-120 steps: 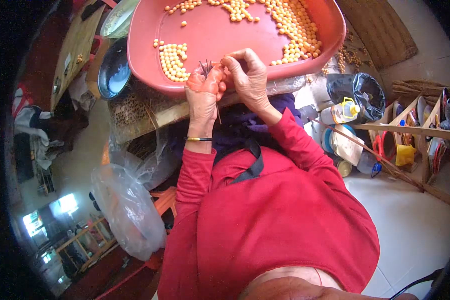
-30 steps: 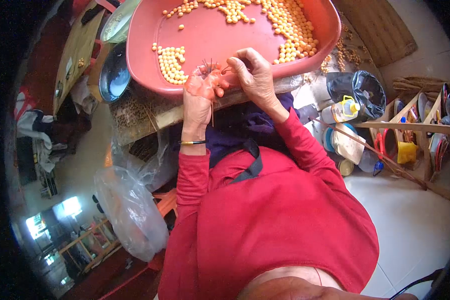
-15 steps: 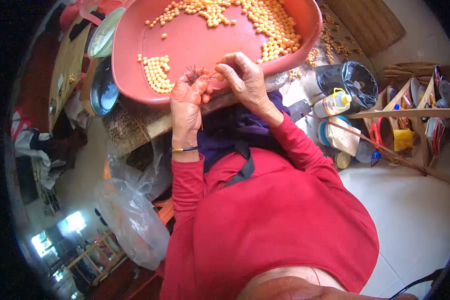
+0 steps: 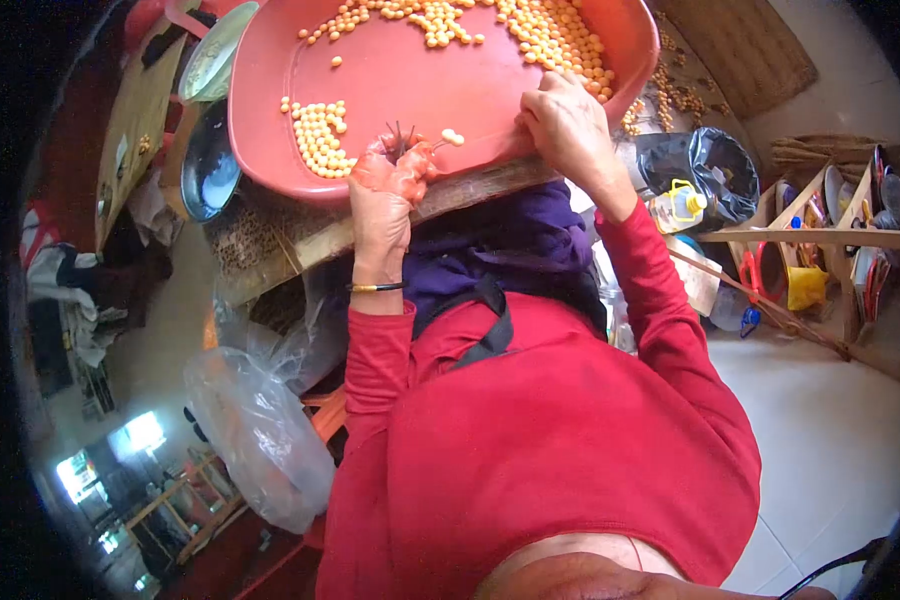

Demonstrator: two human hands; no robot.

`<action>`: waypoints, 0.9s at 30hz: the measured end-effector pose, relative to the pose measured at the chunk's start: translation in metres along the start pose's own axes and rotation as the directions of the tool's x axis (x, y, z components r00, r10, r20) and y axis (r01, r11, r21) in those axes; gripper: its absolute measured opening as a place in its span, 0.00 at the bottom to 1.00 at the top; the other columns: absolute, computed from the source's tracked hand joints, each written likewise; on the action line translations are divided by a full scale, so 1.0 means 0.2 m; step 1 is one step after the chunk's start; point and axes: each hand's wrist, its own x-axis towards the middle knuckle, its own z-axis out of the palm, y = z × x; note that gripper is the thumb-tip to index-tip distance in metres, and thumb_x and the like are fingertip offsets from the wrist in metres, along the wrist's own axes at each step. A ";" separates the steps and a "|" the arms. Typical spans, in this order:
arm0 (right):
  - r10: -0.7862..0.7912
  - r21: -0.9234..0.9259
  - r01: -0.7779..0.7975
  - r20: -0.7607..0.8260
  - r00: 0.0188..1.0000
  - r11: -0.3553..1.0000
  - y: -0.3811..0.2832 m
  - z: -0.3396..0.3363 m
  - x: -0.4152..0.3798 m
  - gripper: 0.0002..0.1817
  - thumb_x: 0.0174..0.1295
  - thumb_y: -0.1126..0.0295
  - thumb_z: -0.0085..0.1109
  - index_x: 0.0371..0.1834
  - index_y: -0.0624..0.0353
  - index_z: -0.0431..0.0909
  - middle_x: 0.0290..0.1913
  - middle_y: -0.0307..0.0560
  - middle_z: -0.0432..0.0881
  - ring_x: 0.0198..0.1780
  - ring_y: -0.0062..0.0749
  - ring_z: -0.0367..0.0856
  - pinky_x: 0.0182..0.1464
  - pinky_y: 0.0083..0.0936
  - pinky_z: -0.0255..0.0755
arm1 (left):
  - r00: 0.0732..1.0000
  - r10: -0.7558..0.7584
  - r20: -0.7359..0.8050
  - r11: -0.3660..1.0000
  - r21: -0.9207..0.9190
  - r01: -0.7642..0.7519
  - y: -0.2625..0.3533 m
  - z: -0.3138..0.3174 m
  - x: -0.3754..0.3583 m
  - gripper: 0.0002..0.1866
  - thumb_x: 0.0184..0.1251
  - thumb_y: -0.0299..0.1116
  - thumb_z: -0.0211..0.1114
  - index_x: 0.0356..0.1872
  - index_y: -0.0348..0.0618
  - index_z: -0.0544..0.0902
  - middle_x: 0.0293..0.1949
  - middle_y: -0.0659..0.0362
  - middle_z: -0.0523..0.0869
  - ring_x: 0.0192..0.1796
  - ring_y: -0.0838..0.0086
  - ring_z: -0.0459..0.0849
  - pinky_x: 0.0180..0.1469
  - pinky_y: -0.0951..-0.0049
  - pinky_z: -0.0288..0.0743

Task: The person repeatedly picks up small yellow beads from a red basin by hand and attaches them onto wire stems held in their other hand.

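My left hand (image 4: 390, 180), its fingertips stained red-orange, is closed around a bundle of thin dark sticks (image 4: 398, 138) at the near rim of the red tub (image 4: 400, 85). Two small pale orange balls (image 4: 453, 137) sit at the end of one stick that juts out to the right from this hand. Over the tub's right part, my right hand (image 4: 573, 125) has its fingers bent together, close to a heap of the same orange balls (image 4: 560, 45). Whatever its fingertips hold is hidden. A smaller patch of balls (image 4: 320, 138) lies at the tub's left.
The tub rests on a wooden board (image 4: 320, 250). To its left are a dark basin (image 4: 210, 175) and a pale green bowl (image 4: 215, 55). On the right stand a black-lined bin (image 4: 720, 170), a yellow-handled bottle (image 4: 678, 207) and a wooden rack (image 4: 820, 237). A clear plastic bag (image 4: 260, 430) hangs at lower left.
My right hand has moved away from the left hand, right and forward to the balls in the tub. The stick with two balls now shows clear of the fingers.
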 end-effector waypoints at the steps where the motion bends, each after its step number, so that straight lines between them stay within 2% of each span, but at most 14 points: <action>1: -0.007 0.006 0.007 0.000 1.000 1.000 0.01 0.00 0.00 0.06 0.54 0.69 0.61 0.30 0.61 0.80 0.32 0.48 0.75 0.35 0.44 0.75 0.38 0.33 0.70 | 1.000 0.005 -0.008 1.000 0.001 -0.005 0.00 0.00 0.00 0.09 0.60 0.19 0.61 0.42 0.35 0.78 0.26 0.58 0.82 0.21 0.83 0.73 0.19 0.89 0.61; 6: -0.037 0.024 0.037 0.009 0.999 0.999 0.03 0.00 0.01 0.05 0.55 0.71 0.62 0.30 0.61 0.80 0.30 0.46 0.76 0.31 0.39 0.74 0.34 0.28 0.70 | 0.996 -0.042 0.078 0.999 0.015 0.041 -0.02 -0.02 0.01 0.09 0.62 0.22 0.64 0.43 0.36 0.78 0.28 0.59 0.81 0.21 0.85 0.71 0.20 0.91 0.59; 8: 0.107 0.307 -0.111 0.032 0.994 0.945 -0.01 -0.02 0.01 0.05 0.56 0.72 0.63 0.31 0.61 0.80 0.29 0.44 0.76 0.28 0.34 0.73 0.32 0.25 0.68 | 0.997 -0.035 0.070 0.998 0.047 0.032 -0.03 -0.01 0.01 0.09 0.62 0.22 0.64 0.43 0.36 0.78 0.28 0.60 0.81 0.21 0.85 0.71 0.20 0.91 0.59; 10: 0.242 0.556 -0.253 0.096 0.966 0.792 -0.07 -0.03 0.01 0.04 0.57 0.72 0.63 0.31 0.62 0.81 0.28 0.41 0.77 0.26 0.29 0.72 0.30 0.22 0.67 | 0.997 -0.032 0.067 0.996 0.082 0.026 -0.03 0.00 0.01 0.09 0.62 0.22 0.64 0.43 0.36 0.79 0.28 0.60 0.81 0.20 0.85 0.71 0.20 0.92 0.58; 11: 0.243 0.555 -0.254 0.095 0.965 0.792 -0.11 -0.03 0.01 0.04 0.57 0.72 0.63 0.31 0.62 0.81 0.28 0.41 0.77 0.26 0.29 0.72 0.30 0.22 0.67 | 0.997 -0.032 0.068 0.996 0.082 0.026 -0.03 0.00 0.01 0.09 0.62 0.22 0.64 0.43 0.36 0.79 0.28 0.60 0.81 0.20 0.85 0.71 0.20 0.92 0.58; 15: 0.369 0.932 -0.197 0.076 0.926 0.304 -0.25 0.03 0.01 0.03 0.57 0.74 0.63 0.32 0.61 0.81 0.26 0.37 0.77 0.23 0.22 0.67 0.27 0.17 0.64 | 0.997 -0.024 0.080 0.998 0.066 0.018 -0.01 0.00 0.00 0.09 0.61 0.22 0.65 0.43 0.37 0.79 0.28 0.60 0.82 0.23 0.84 0.75 0.20 0.92 0.59; 16: 0.370 0.932 -0.198 0.077 0.926 0.303 -0.28 0.04 0.02 0.03 0.57 0.74 0.63 0.32 0.61 0.81 0.26 0.37 0.77 0.23 0.22 0.67 0.27 0.17 0.64 | 0.997 -0.025 0.079 0.998 0.067 0.019 -0.01 0.00 0.00 0.09 0.61 0.22 0.65 0.43 0.37 0.79 0.28 0.60 0.82 0.23 0.84 0.75 0.20 0.92 0.59; 20: 0.388 0.965 -0.171 0.082 0.918 0.200 -0.33 0.05 0.05 0.02 0.58 0.75 0.62 0.33 0.61 0.81 0.28 0.36 0.77 0.25 0.20 0.67 0.28 0.16 0.63 | 1.000 -0.003 -0.008 0.999 0.047 0.003 -0.01 0.03 -0.01 0.12 0.58 0.18 0.65 0.43 0.37 0.79 0.34 0.59 0.83 0.24 0.82 0.76 0.24 0.88 0.72; 21: 0.388 0.965 -0.170 0.082 0.918 0.199 -0.33 0.06 0.05 0.02 0.58 0.75 0.62 0.33 0.61 0.81 0.28 0.36 0.77 0.25 0.20 0.67 0.28 0.16 0.63 | 1.000 -0.003 -0.008 0.999 0.048 0.003 -0.01 0.03 0.00 0.12 0.58 0.18 0.65 0.43 0.37 0.79 0.34 0.59 0.83 0.24 0.82 0.76 0.24 0.88 0.72; 25: 0.248 0.832 -0.053 -0.103 0.963 0.552 -0.32 0.07 0.06 0.02 0.58 0.76 0.62 0.33 0.60 0.81 0.29 0.36 0.78 0.25 0.19 0.67 0.28 0.15 0.62 | 0.999 0.050 -0.002 0.999 -0.008 -0.050 -0.03 0.03 0.01 0.15 0.57 0.16 0.66 0.45 0.38 0.77 0.37 0.59 0.81 0.28 0.81 0.78 0.27 0.86 0.76; 27: 0.221 0.825 -0.047 -0.095 0.971 0.563 -0.32 0.10 0.05 0.02 0.58 0.76 0.62 0.33 0.61 0.81 0.29 0.36 0.78 0.26 0.19 0.67 0.28 0.15 0.62 | 0.999 0.051 0.005 0.999 -0.009 -0.051 -0.04 0.04 0.01 0.15 0.57 0.16 0.65 0.45 0.38 0.77 0.37 0.59 0.81 0.28 0.81 0.78 0.26 0.86 0.75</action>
